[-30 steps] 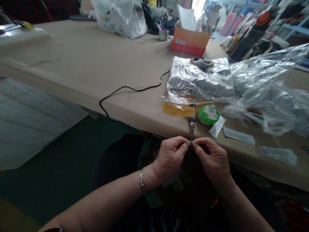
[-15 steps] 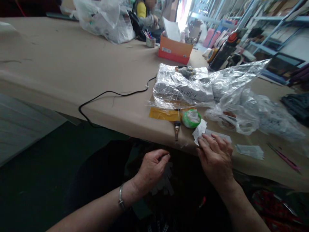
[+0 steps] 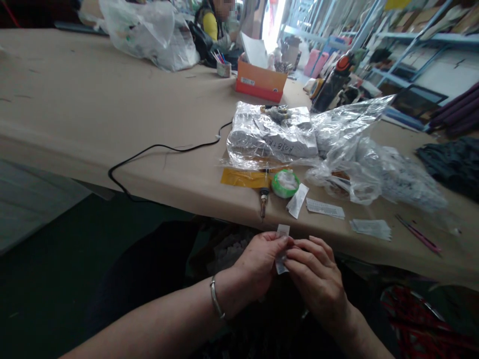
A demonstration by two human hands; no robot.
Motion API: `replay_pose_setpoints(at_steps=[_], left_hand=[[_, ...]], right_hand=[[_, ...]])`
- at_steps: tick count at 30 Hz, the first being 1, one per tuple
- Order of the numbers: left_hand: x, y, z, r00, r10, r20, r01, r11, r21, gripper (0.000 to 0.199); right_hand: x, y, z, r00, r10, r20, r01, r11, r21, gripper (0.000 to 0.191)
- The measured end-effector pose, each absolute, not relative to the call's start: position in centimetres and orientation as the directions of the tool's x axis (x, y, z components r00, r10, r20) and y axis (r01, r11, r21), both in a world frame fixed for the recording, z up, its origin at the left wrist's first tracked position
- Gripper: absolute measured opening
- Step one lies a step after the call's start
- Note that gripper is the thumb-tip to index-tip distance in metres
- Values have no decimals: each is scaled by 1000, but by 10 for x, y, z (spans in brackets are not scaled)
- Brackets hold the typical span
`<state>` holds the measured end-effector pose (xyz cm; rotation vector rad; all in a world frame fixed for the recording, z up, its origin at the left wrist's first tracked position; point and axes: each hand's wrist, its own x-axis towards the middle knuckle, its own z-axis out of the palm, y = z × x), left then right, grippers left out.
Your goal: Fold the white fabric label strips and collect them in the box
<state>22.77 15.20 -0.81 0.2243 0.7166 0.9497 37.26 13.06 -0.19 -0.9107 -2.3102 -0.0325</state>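
My left hand (image 3: pixel 260 262), with a silver bracelet at its wrist, pinches a small white label strip (image 3: pixel 283 230) in front of the table edge. The fingers of my right hand (image 3: pixel 318 274) are closed against the same strip from the other side; its middle is partly covered by fingertips. Just beyond, on the table, lie a white paper strip (image 3: pixel 298 200), a stack of printed labels (image 3: pixel 325 208) and another small stack of labels (image 3: pixel 371 229). A soldering iron (image 3: pixel 264 198) points its tip toward me beside a green ring-shaped holder (image 3: pixel 285 183) with white material in it.
Yellow-brown tape (image 3: pixel 241 178) crosses the iron's handle. Behind it lies a clear plastic bag (image 3: pixel 271 134) over white bundles. Pink tweezers (image 3: pixel 419 236) lie at the right. A black cord (image 3: pixel 164 145) hangs over the edge. An orange box (image 3: pixel 261 81) and a person (image 3: pixel 209 22) are farther back.
My right hand has left the tabletop and come down to my left hand. A white label strip now shows between both hands. The view has shifted slightly.
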Motion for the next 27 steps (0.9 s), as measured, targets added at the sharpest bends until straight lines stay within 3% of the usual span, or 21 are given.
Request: replay_pose_setpoints(at_steps=[4,6,8,11,14,22,27], left_hand=[[229,152,-5,341,810,-477,-627,574,527,19],[229,150,-4,339,785,-518,-564,610,556,18],[228,148,-5,332,761,-557,-479,645,595,17],[228,145,-8,318,767,-557,-404,641,652,18],[227,142,-13,307,765,-566,-393,643,657,18],[226,144,-11,303,725,-619,-362,688,629,19],[230,148,-1,428,666,-611,-412,745,524,17]], right_hand=[[390,147,2,-547,598,586,611,764,-210,19],[403,163,5,-499,634,591,680,709,-187,41],[416,179,4,-396,712,580,825,553,-116,56],[428,193,-3,-325,800,505,935,353,42,49],[432,191,-15,-377,792,481,920,381,94,35],[439,183,-21,-353,676,646,843,530,-93,16],[424,164,-12,-345,641,685,727,644,-237,19]])
